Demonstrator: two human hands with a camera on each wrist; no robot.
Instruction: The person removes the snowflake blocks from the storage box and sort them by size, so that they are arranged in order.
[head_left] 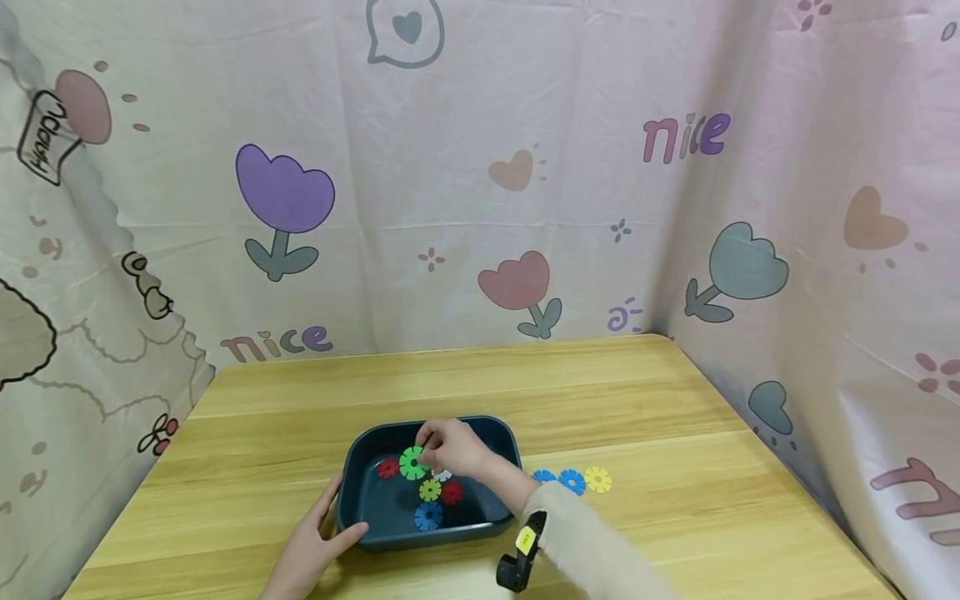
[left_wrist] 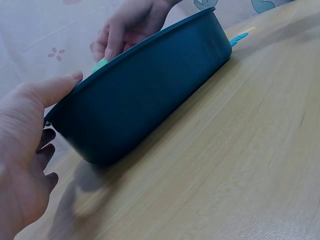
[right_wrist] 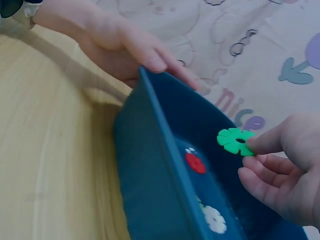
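My right hand (head_left: 456, 447) is over the dark teal plastic bin (head_left: 390, 537), pinching a green notched flower-shaped disc (right_wrist: 234, 141) between thumb and fingertips. At the bin's left front corner my left hand (head_left: 311, 533) holds on, its thumb (left_wrist: 62, 87) at the rim and its other fingers along the outside wall. Inside the bin lie several more discs: a red one (head_left: 387, 468), another red disc (head_left: 452, 493), a yellow-green disc (head_left: 430, 490), a blue disc (head_left: 428, 516) and a white disc (right_wrist: 215, 219), which my right hand partly covers in the head view.
Right of the bin, on the wooden table (head_left: 675, 500), lie a yellow disc (head_left: 598, 479), a blue disc (head_left: 572, 481) and a second blue disc (head_left: 543, 476) close to the bin wall. A printed cloth (head_left: 420, 167) hangs behind the table and along its sides.
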